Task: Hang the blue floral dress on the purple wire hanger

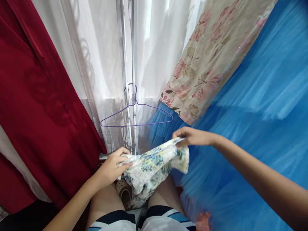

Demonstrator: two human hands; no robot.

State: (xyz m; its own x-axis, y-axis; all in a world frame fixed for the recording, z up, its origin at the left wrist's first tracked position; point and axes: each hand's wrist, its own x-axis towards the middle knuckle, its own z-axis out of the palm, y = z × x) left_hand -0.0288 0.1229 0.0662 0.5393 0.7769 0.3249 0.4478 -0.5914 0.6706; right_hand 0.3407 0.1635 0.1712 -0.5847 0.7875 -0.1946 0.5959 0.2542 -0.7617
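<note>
Where the garment (154, 162) spans your two hands, above your thighs, its top edge runs in a slanting line, higher at the right. Your left hand (114, 166) pinches one end between thumb and fingers. Your right hand (192, 136) pinches the other end with the fingers bunched; you cannot tell the exact thumb placement.

Judged from this view, the two-handed hold is complete and the top edge is drawn fairly straight. The remainder is not settled: the lower cloth hangs loose in folds, partly blurred, and is not flat. The garment is apart from the hanger (144, 124), which is beyond it at the white rack (133, 48); you cannot tell what the hook catches on.

Red fabric (36, 80) hangs at the left, blue tulle (252, 128) at the right. A flowered panel (194, 73) adjoins the tulle. A shoe (122, 187) shows below the garment.
</note>
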